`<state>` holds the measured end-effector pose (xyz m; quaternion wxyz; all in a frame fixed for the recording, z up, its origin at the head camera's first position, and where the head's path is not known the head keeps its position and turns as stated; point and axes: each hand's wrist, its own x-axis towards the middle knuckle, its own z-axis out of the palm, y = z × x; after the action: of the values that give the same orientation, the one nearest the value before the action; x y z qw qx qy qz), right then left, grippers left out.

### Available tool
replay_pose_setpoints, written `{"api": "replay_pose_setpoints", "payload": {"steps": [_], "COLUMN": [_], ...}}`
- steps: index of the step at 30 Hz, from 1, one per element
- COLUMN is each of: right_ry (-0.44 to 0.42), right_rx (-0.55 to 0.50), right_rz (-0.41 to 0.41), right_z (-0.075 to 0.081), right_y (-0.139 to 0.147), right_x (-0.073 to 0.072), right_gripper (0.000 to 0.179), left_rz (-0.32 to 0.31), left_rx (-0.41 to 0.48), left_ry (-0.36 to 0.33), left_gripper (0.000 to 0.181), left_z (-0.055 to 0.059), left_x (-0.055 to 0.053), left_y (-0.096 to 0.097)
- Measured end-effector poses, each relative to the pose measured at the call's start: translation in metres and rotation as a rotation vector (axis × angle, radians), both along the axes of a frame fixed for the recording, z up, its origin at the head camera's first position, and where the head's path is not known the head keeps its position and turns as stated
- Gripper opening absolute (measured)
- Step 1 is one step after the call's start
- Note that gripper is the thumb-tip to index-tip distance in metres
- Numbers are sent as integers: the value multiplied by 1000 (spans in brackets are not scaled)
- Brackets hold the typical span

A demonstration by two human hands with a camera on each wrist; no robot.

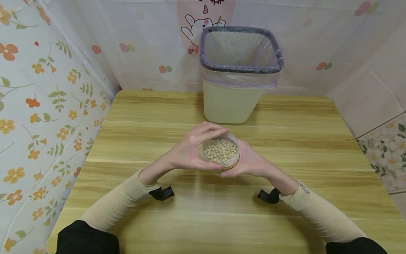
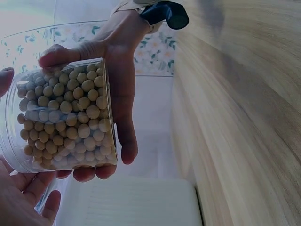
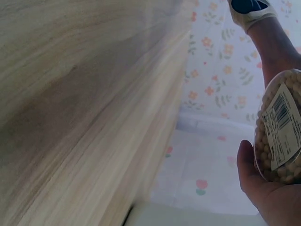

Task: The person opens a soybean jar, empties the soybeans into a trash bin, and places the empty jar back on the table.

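A clear plastic jar of round tan soybeans is held over the table between both hands. My left hand curves around its top end, thumb on the near side and index finger on the far side. From the right, my right hand grips the jar's body. In the left wrist view, the right-hand fingers wrap behind and under the jar, while left-hand fingers are at its clear rim. The right wrist view has a barcode label on the jar's base. Whether a clear lid covers the top I cannot tell.
A cream waste bin with a dark rim and clear liner stands at the table's back, just beyond the hands. The wood-grain table spreads beneath. Patterned curtains hang behind and at the left; a tiled wall is at the right.
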<state>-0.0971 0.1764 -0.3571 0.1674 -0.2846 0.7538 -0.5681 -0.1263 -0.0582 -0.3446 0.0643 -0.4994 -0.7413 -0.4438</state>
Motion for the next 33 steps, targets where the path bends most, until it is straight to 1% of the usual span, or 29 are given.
{"api": "replay_pose_setpoints", "payload": {"steps": [9, 18, 22, 25, 27, 30, 33], "right_ry": [63, 71, 99, 108, 99, 113, 128], "right_rx": [-17, -6, -11, -27, -42, -35, -17], "right_rz": [-25, -74, -126, -172, -198, -216, -214], "right_z": [-7, -8, -10, -11, -10, -11, -11], "right_y": [-1, -4, -6, -9, -11, -11, -8], "right_x": [1, 4, 4, 3, 3, 2, 1], "right_gripper": [100, 102, 104, 103, 102, 103, 104], "left_rz": [38, 65, 126, 192, 233, 290, 336], "left_rx": [-29, -39, -36, -30, -26, -37, -80], "left_ry": [7, 15, 64, 113, 137, 156, 158], "left_gripper": [89, 88, 89, 91, 91, 92, 96], "left_z": [1, 1, -1, -3, -4, -3, -1], "left_x": [3, 6, 6, 5, 5, 8, 12], "left_y": [0, 0, 2, 4, 6, 8, 10]}}
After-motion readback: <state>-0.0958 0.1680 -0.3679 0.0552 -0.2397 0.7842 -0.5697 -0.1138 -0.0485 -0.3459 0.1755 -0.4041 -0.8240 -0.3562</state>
